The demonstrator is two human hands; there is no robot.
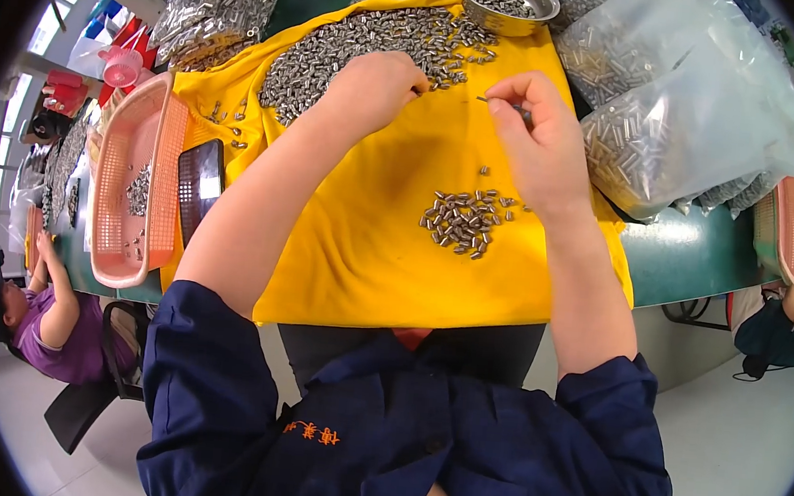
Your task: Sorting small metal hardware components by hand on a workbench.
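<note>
My left hand (373, 90) hovers at the near edge of a big heap of small metal cylinders (338, 59), fingers curled together; whatever they pinch is hidden. To its right, my right hand (541, 133) is closed, with a thin dark pin (483, 99) sticking out between thumb and forefinger. Something small and metallic shows behind that thumb, too hidden to name. Nearer to me, below the right hand, lies a smaller pile of metal cylinders (460, 223). Both piles rest on a yellow cloth (357, 273) spread over the table.
At left stand a pink plastic basket (122, 257) and a black tray-like thing (200, 184). A metal bowl (507, 17) of parts sits at the back. Clear bags of metal parts (633, 146) crowd the right, others (215, 5) the back left. Co-workers sit at both sides.
</note>
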